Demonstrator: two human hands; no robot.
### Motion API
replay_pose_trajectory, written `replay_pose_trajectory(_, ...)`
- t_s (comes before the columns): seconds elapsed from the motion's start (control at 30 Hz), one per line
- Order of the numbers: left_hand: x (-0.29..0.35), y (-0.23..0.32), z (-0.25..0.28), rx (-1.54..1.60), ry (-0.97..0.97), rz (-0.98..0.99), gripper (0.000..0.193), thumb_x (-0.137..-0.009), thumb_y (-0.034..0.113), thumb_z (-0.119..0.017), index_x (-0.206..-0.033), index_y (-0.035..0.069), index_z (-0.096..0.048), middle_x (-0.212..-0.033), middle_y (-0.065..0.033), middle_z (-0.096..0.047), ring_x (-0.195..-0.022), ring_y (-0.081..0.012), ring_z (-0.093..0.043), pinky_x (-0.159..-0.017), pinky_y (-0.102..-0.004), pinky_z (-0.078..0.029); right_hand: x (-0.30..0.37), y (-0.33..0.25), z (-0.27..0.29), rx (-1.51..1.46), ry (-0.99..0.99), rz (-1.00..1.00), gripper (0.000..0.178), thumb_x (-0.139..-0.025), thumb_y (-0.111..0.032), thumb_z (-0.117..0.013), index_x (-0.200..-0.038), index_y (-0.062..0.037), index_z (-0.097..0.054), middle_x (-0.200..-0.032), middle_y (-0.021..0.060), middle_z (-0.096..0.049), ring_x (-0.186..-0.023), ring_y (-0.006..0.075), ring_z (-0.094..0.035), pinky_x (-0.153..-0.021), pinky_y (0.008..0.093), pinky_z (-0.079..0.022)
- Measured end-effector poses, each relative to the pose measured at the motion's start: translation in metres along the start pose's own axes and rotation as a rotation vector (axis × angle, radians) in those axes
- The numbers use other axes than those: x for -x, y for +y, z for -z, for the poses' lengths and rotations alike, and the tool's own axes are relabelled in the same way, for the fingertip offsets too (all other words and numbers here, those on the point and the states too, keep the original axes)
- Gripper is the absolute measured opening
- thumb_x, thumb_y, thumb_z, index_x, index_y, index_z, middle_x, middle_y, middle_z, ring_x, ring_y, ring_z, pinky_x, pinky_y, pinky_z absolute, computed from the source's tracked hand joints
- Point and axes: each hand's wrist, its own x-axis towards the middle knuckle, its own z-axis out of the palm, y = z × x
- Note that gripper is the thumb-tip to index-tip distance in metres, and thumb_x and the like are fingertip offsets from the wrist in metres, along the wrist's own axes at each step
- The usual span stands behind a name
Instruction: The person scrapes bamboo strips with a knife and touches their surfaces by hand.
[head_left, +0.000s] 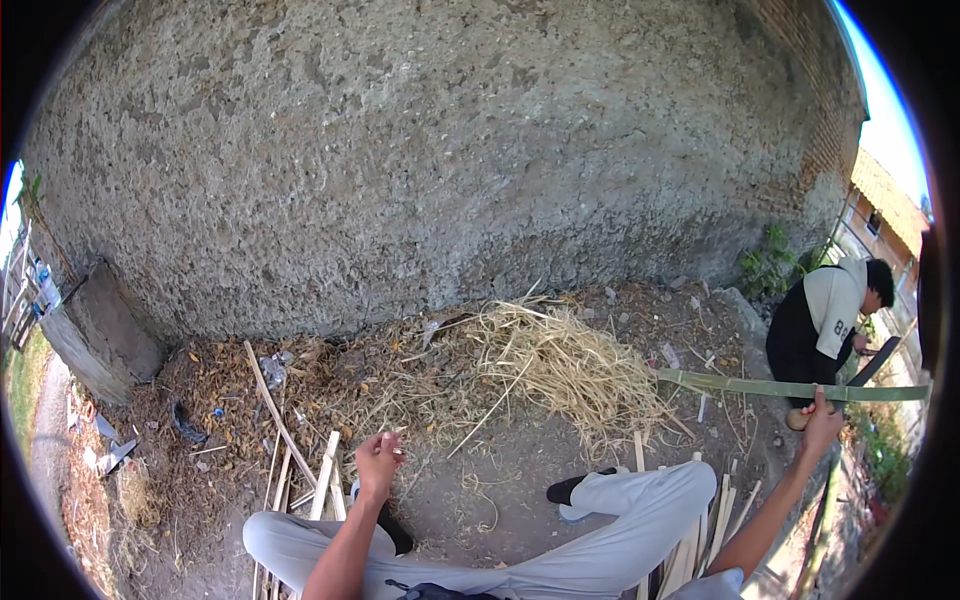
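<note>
A long green bamboo strip [735, 383] stretches sideways on my right, its left end beside the heap of pale shavings [575, 365]. My right hand [822, 422] grips it near its right part, with the arm reached out. Over my bent left leg, my left hand [378, 466] is raised with curled fingers. Something small and pale shows at its fingertips, too small to name. Several pale split bamboo strips [690, 545] lie beside my right leg. More split strips [325, 475] are by my left leg.
A rough grey wall [450, 150] rises in front. At the right, another person [820, 325] bends forward beside a dark, blade-like object [875, 362]. A concrete block [105, 325] stands at the left. Dry leaves and litter [230, 385] cover the ground along the wall.
</note>
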Motion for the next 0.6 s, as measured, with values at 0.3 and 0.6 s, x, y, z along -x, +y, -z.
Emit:
replay_pose_trajectory(0.3, -0.006, -0.007, -0.002, -0.073, -0.114, -0.057, 0.022, -0.089, 0.013, -0.06, -0.102, -0.005, -0.062, -0.087, -0.0092, -0.062, -0.06, -0.0142, -0.063, -0.05, -0.026, -0.048, -0.124, 0.04, 0.197, 1.028, 0.086, 0.247, 0.027, -0.082, -0.018, -0.068, -0.088, 0.0056, -0.056, -0.072, 0.0164, -0.062, -0.065, 0.0286, -0.063, -0.059, 0.0403, -0.048)
replay_pose_trajectory(0.6, 0.002, -0.01, 0.001, -0.184, -0.2, -0.087, 0.023, -0.087, 0.013, -0.062, -0.101, -0.005, -0.063, -0.087, -0.0098, -0.064, -0.059, -0.0134, -0.064, -0.053, -0.0266, -0.049, 0.066, 0.08, 0.196, 1.241, -0.106, 0.205, 0.019, -0.068, -0.001, -0.065, -0.083, 0.009, -0.059, -0.07, 0.0228, -0.06, -0.062, 0.036, -0.06, -0.06, 0.0415, -0.047)
